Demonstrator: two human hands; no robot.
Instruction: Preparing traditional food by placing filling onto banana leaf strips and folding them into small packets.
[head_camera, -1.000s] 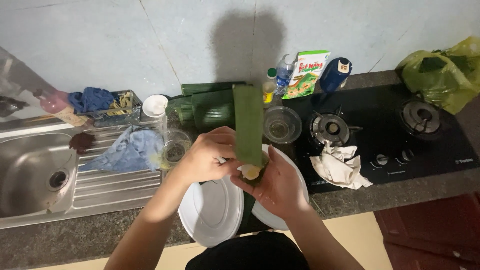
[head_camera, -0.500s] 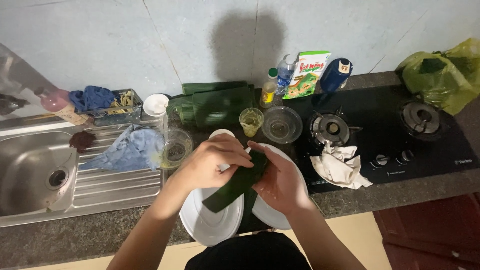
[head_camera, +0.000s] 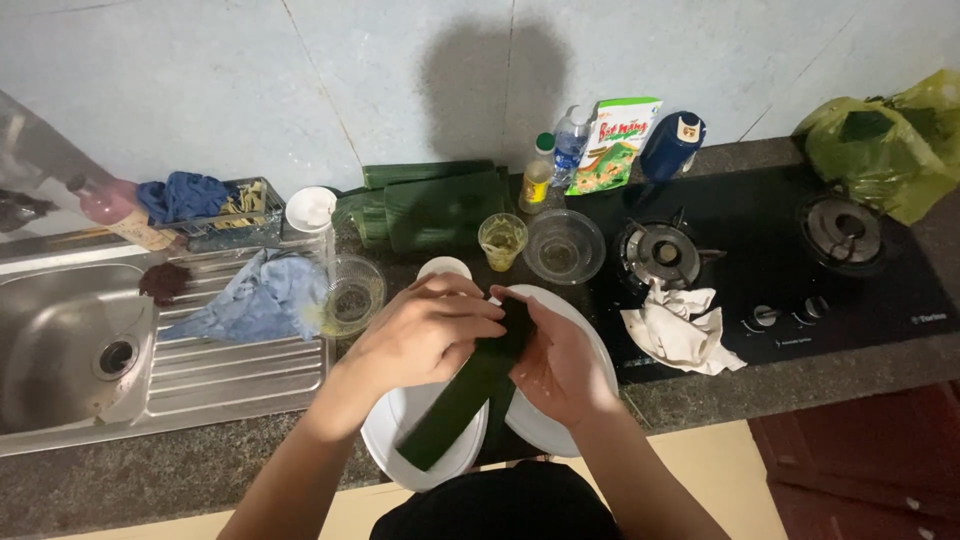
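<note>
My left hand and right hand close together around a folded banana leaf strip, fingers curled over its upper end, both gripping it above two white plates at the counter's front edge. The leaf is dark green, glossy, long and narrow; its free end slants down toward me over the left plate. I cannot tell what, if anything, is wrapped inside the fold.

Room is tight here: the plates overhang the granite counter edge, and my forearms fill the space in front. To the left, the steel sink and its drainboard carry a blue cloth and a glass bowl. Just beyond my hands stand one small white cup, one glass of yellowish liquid and one clear glass bowl. A stack of banana leaves lies against the wall. To the right, a black two-burner gas hob holds a crumpled white rag near its front edge.
</note>
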